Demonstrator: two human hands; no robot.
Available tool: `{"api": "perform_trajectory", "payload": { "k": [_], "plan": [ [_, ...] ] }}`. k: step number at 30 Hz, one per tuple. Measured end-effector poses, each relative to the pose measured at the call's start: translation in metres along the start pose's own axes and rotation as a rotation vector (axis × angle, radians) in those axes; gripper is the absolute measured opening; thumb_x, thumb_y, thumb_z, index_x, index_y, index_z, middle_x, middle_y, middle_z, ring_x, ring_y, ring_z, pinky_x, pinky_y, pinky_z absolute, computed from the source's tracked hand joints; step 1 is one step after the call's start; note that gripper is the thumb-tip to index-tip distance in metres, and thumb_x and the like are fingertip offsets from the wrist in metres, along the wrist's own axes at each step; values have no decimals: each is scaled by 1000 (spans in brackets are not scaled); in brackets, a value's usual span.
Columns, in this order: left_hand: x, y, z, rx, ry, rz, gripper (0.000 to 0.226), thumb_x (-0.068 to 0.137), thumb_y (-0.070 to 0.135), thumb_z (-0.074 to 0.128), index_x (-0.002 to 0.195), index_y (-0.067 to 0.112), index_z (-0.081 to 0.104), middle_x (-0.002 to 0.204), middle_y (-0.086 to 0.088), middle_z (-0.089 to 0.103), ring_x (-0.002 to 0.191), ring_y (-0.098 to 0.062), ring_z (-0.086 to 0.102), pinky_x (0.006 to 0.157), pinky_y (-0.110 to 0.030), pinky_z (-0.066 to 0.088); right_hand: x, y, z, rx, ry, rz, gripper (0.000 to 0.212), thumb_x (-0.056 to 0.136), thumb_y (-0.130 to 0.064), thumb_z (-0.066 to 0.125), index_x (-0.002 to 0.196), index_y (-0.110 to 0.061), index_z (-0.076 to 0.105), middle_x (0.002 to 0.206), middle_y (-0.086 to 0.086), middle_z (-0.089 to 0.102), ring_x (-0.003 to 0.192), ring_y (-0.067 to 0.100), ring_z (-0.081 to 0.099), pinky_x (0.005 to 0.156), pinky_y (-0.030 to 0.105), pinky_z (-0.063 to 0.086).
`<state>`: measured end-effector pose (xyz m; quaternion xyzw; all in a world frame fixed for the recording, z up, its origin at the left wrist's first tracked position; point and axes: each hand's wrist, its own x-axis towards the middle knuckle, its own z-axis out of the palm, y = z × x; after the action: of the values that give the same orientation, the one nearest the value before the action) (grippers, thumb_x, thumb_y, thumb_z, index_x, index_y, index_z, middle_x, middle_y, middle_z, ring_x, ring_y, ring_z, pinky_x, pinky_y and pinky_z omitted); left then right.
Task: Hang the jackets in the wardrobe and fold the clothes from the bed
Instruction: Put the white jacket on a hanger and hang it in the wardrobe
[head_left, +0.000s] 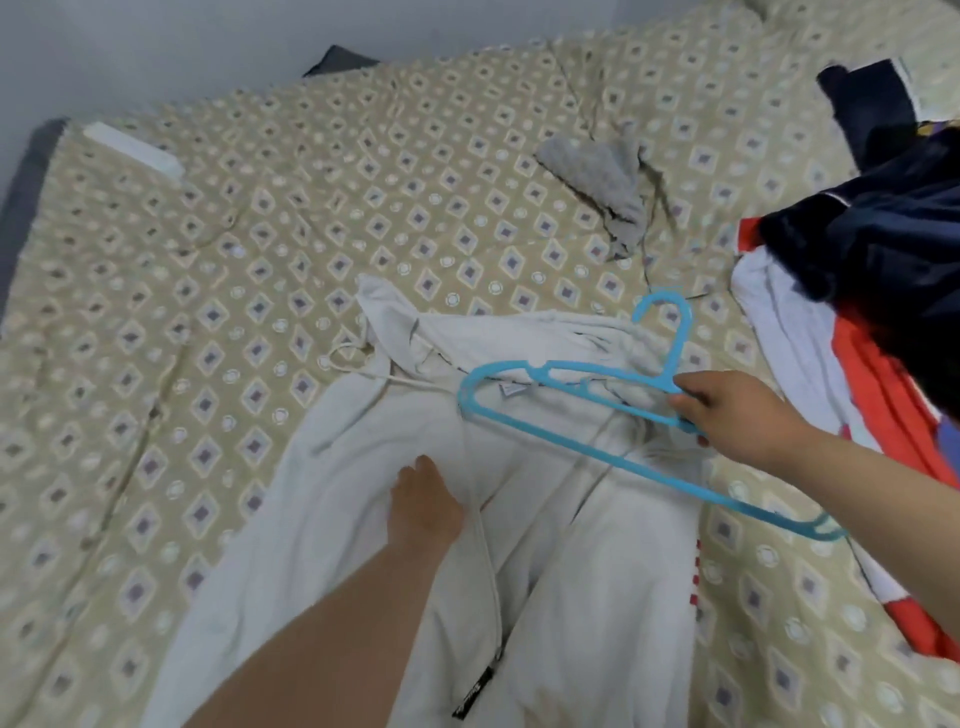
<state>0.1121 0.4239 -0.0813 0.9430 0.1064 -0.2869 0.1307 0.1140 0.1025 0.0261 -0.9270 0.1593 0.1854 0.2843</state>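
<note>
The jacket (597, 571), white with a hood and drawcords, lies spread face up on the bed (260, 234). It sits in the middle of the near edge, with its hood pointing toward the far edge. Its front is open along the zip, and a dark zip pull (482, 687) shows near the near edge.

The left hand (423, 504) rests flat on the jacket's chest, fingers straight and together, holding nothing. The right hand (727, 410) reaches in from the right edge and grips a blue hanger (623, 461), with thumb and fingers curled round it just below the hook. The hanger slants over the jacket's collar and shoulder. One end is above the collar label, the other reaches back toward the near right, under the forearm, and the hook points toward the far edge. Whether the hanger touches the cloth cannot be told.

A crumpled grey cloth (597, 176) lies beyond the jacket toward the far edge, well apart from it. Along the right edge is a pile of clothes: a navy garment (883, 244) on top, with a red one (883, 395) and a white one (789, 322) under it. The pile is near the jacket's right side. A flat white bar (132, 148) lies near the far left corner.
</note>
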Motion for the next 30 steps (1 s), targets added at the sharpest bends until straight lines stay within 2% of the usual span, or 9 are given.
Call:
{"api": "perform_trajectory", "payload": {
  "k": [3, 8, 11, 14, 19, 23, 26, 28, 30],
  "plan": [
    [4, -23, -3, -95, -22, 13, 34, 93, 23, 52, 124, 12, 45, 126, -12, 56, 120, -33, 54, 96, -37, 43, 4, 5, 9, -36, -8, 15, 31, 99, -22, 56, 76, -1, 54, 80, 20, 61, 76, 37, 63, 75, 48, 56],
    [8, 4, 9, -62, -53, 36, 77, 76, 65, 67, 128, 13, 43, 126, -7, 53, 123, -29, 50, 96, -37, 42, 13, 13, 30, -70, -33, 49, 36, 100, -20, 55, 64, -21, 50, 67, -1, 51, 68, 27, 54, 77, 40, 51],
    [6, 18, 19, 170, -74, 67, 55, 85, 38, 64, 126, 12, 39, 129, -9, 51, 124, -30, 47, 96, -37, 44, 14, 11, 43, -33, -60, 71, 39, 100, -22, 55, 64, -34, 46, 73, -5, 55, 72, 23, 55, 81, 36, 52],
    [11, 9, 12, 76, -84, 67, 34, 91, 20, 51, 122, 10, 47, 129, -14, 56, 124, -33, 51, 99, -36, 42, 14, 4, 53, 44, -74, 82, 29, 100, -19, 55, 73, -17, 62, 78, 6, 61, 72, 34, 65, 80, 43, 57],
    [-11, -43, -21, 68, -375, 206, 59, 96, 5, 47, 152, 12, 31, 161, -7, 26, 147, -18, 27, 112, -19, 16, 24, -22, 78, 65, -91, -10, 25, 99, -19, 55, 78, -9, 64, 76, 11, 61, 73, 34, 63, 79, 47, 55],
    [-37, -76, -37, 79, -658, 203, 60, 80, 6, 61, 136, 22, 50, 139, 2, 47, 129, -15, 46, 96, -15, 35, 43, -59, 112, -104, -96, -150, 26, 103, -27, 47, 79, -22, 54, 86, 1, 55, 88, 25, 53, 72, 32, 36],
    [-34, -77, -39, -33, -559, 215, 27, 63, 23, 59, 90, 22, 60, 97, 5, 65, 93, -14, 61, 69, -18, 43, 51, -76, 126, -272, -47, -215, 28, 105, -35, 38, 98, -19, 59, 99, 8, 58, 96, 31, 57, 74, 36, 37],
    [-29, -67, -35, -10, -377, 219, 22, 72, 28, 65, 90, 20, 54, 89, 5, 59, 85, -15, 58, 67, -23, 41, 54, -67, 120, -262, 52, -175, 29, 102, -34, 40, 99, -16, 63, 98, 12, 56, 94, 35, 58, 76, 39, 43],
    [-26, -55, -27, 1, -135, 209, 35, 79, 33, 70, 106, 21, 49, 103, 2, 54, 98, -21, 54, 79, -31, 42, 51, -41, 106, -186, 230, -59, 25, 98, -26, 48, 103, -13, 69, 103, 14, 61, 97, 36, 59, 81, 39, 47]
  ]
}}
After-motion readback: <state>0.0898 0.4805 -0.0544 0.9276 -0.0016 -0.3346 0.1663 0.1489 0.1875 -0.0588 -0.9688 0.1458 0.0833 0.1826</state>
